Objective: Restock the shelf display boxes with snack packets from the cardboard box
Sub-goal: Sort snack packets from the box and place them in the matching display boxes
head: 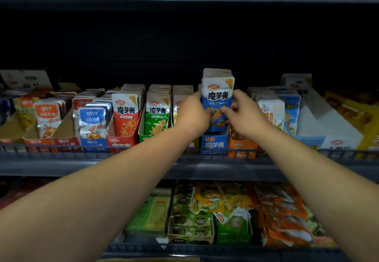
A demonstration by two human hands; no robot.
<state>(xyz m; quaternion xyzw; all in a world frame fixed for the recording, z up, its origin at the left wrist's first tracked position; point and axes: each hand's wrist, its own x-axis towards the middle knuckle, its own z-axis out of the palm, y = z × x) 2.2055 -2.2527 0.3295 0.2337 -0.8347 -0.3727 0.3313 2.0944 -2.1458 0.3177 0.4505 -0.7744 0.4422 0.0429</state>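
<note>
The stack of blue packets [217, 94] stands upright, its long axis running twelve to six. The left hand [192, 116] curls round its nine o'clock edge and the right hand [244, 114] pinches its three o'clock edge, equally near. The blue display box [214, 143] waits at six o'clock, just under the stack's lower end.
</note>
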